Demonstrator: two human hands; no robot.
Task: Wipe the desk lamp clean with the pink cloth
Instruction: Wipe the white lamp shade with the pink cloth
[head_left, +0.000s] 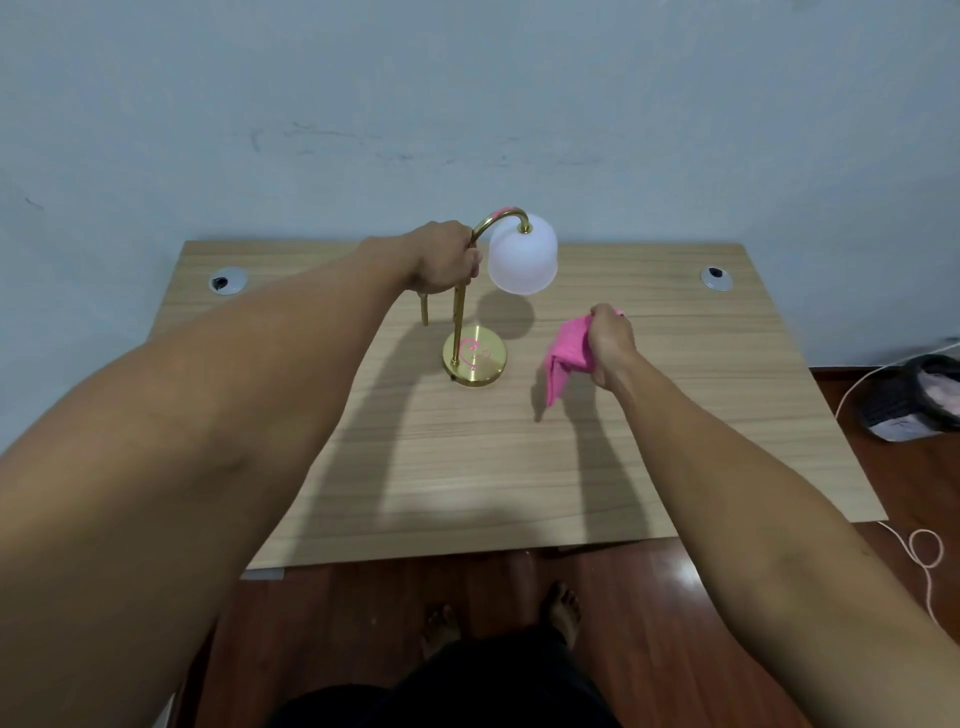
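A gold desk lamp with a white frosted shade stands upright on the wooden desk, towards the back middle. My left hand is closed around the lamp's thin stem just below the curved neck. To the right of the lamp's round base, my right hand grips the pink cloth, which hangs bunched from my fist just above the desk. The cloth and the lamp are apart. Pink reflections show on the base and the neck.
Two round cable grommets sit in the desk's back corners. The blue wall is close behind the desk. A dark basket and a loose cord lie on the red-brown floor at the right. My bare feet are below the desk's front edge.
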